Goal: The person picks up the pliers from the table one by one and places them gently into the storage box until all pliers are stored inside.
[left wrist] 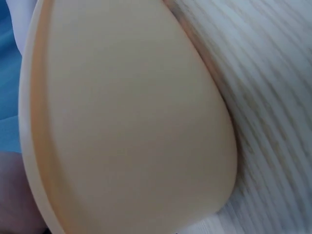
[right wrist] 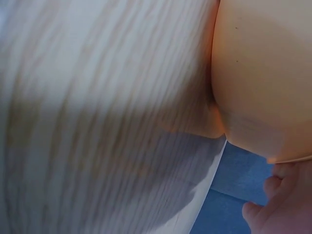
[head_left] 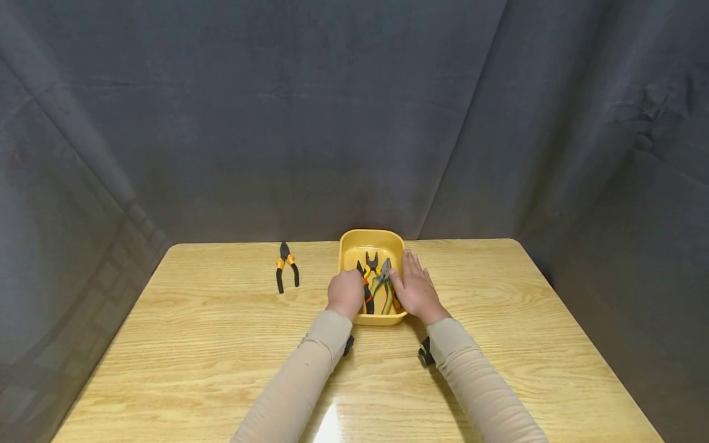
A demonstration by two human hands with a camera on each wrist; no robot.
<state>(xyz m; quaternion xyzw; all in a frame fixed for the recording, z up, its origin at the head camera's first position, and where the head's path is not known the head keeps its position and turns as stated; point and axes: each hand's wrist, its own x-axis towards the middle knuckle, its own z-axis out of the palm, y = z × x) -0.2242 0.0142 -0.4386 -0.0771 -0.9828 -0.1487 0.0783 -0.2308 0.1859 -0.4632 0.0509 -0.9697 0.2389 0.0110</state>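
yellow bin (head_left: pixel 372 239) | ≥3 pliers (head_left: pixel 385 271) inside | right hand (head_left: pixel 416 289) at rim

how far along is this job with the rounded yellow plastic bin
Looks done: several metal pliers with coloured handles lie inside the yellow plastic bin.
In hand: the left hand and right hand appear to hold opposite sides of the bin.
Probably left: one pair of black-and-orange pliers lies outside, on the light wooden table, if it belongs inside too.
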